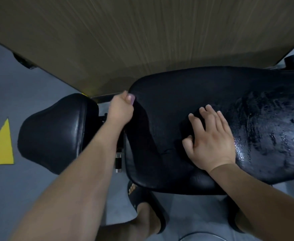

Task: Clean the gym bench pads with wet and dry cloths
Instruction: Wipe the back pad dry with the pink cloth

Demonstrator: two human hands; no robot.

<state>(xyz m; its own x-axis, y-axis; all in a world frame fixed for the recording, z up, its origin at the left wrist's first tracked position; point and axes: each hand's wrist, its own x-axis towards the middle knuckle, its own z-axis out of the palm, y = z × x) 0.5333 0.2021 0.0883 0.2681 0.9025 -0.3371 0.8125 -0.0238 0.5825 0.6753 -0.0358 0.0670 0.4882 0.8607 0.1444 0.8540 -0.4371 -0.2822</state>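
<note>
A: Head view. Which way is the wet patch (264, 129) from the hands?
B: To the right, just beside the right hand (210, 141). That hand lies flat, fingers spread, pressing the dark cloth (185, 127) on the back pad (186, 84). Farther off, the left hand (121, 108) is curled on what looks like the cloth's end.
A: Pad's axis?
B: Left-right across the frame. The seat pad (54, 133) sits off its left end.

**Grey floor, wood panel, dim light**

Below you lies a plain grey floor (12, 105), with a yellow triangle (2, 146) marked on it at your far left. Ahead, a wide wood-grain panel (125, 32) with a dark edge fills the top of your view; you cannot tell whether it is wall or tabletop. A small black fitting (23, 62) shows under its left edge. The light is dim and cool.
</note>
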